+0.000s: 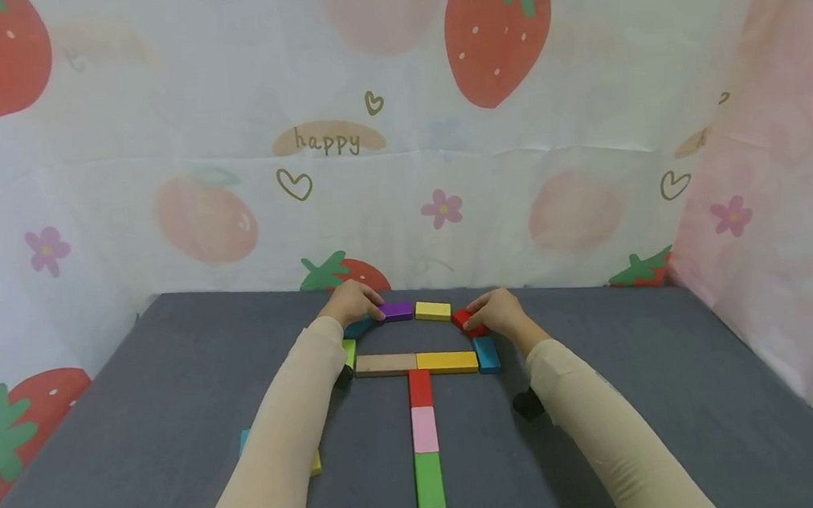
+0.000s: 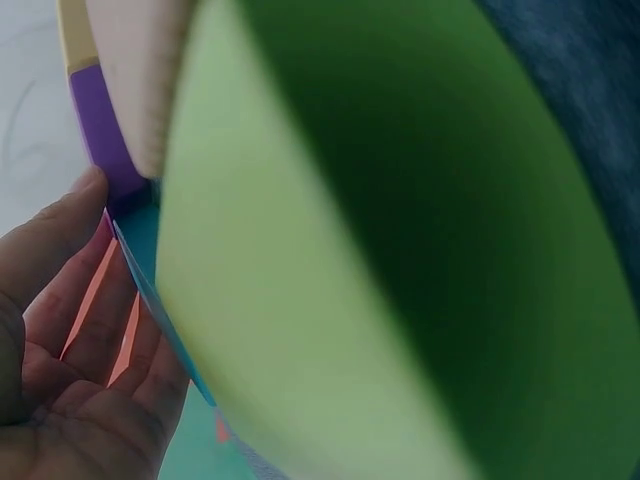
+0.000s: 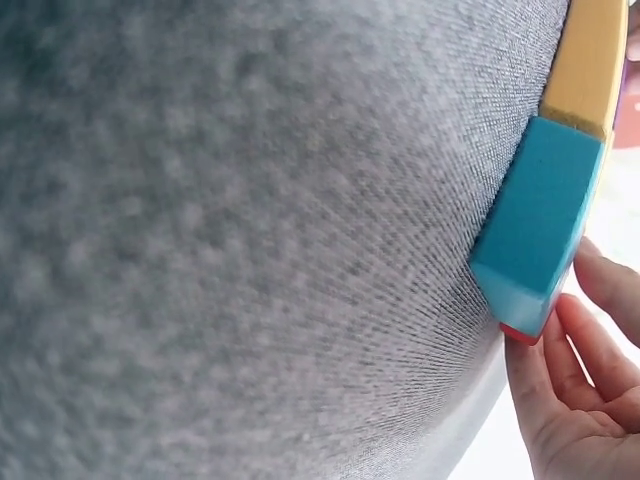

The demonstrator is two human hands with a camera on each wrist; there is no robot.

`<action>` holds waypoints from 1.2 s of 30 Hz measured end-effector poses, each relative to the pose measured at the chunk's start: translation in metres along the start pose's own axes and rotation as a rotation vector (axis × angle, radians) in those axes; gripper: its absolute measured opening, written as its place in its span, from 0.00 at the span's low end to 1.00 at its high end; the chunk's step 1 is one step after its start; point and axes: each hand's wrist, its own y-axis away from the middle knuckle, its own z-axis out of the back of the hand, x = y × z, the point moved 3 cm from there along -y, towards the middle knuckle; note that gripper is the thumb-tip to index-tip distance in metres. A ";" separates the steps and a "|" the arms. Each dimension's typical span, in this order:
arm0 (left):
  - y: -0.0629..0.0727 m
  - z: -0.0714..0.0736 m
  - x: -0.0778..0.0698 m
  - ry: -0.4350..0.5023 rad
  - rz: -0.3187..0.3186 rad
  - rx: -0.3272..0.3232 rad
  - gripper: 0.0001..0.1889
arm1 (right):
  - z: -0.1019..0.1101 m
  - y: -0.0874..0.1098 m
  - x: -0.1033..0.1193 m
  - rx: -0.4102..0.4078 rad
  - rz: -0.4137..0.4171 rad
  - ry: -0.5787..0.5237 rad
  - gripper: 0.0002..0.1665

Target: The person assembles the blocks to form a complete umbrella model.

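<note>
Wooden blocks lie on a dark grey cloth, set in a closed half-ring over a straight stem. My right hand (image 1: 500, 312) pinches the red block (image 1: 465, 321) at the ring's upper right, just above a blue block (image 1: 486, 354). In the right wrist view that blue block (image 3: 540, 215) mostly covers the red one. At the upper left, my left hand (image 1: 351, 301) touches the purple block (image 1: 397, 311) with its thumb. Its fairly straight fingers lie behind a teal block (image 1: 358, 327). Between the hands sits a pale yellow block (image 1: 433, 310).
A tan block (image 1: 385, 364) and an orange-yellow block (image 1: 447, 362) form the ring's base. Below run red (image 1: 421, 387), pink (image 1: 425, 429) and green (image 1: 430, 482) stem blocks. A light green block (image 1: 350, 352) stands left. The left sleeve partly hides a yellow block (image 1: 315, 464). A strawberry-print curtain (image 1: 402, 206) hangs behind.
</note>
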 end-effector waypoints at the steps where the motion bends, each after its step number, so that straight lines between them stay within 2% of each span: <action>1: 0.001 0.000 0.000 -0.001 -0.001 0.001 0.16 | 0.000 0.000 0.000 0.002 0.004 0.003 0.21; 4: 0.001 0.000 0.000 -0.001 0.003 0.003 0.16 | 0.000 0.000 0.000 0.006 -0.001 -0.011 0.20; 12: -0.008 -0.001 0.004 -0.046 0.015 -0.007 0.13 | 0.000 -0.001 -0.001 0.010 0.011 -0.038 0.20; 21: -0.002 -0.001 0.001 -0.015 0.008 -0.011 0.16 | 0.000 0.001 -0.001 0.004 0.006 -0.031 0.21; 36: -0.004 -0.002 0.004 -0.004 0.010 -0.012 0.16 | -0.002 -0.005 -0.001 -0.032 -0.016 -0.014 0.21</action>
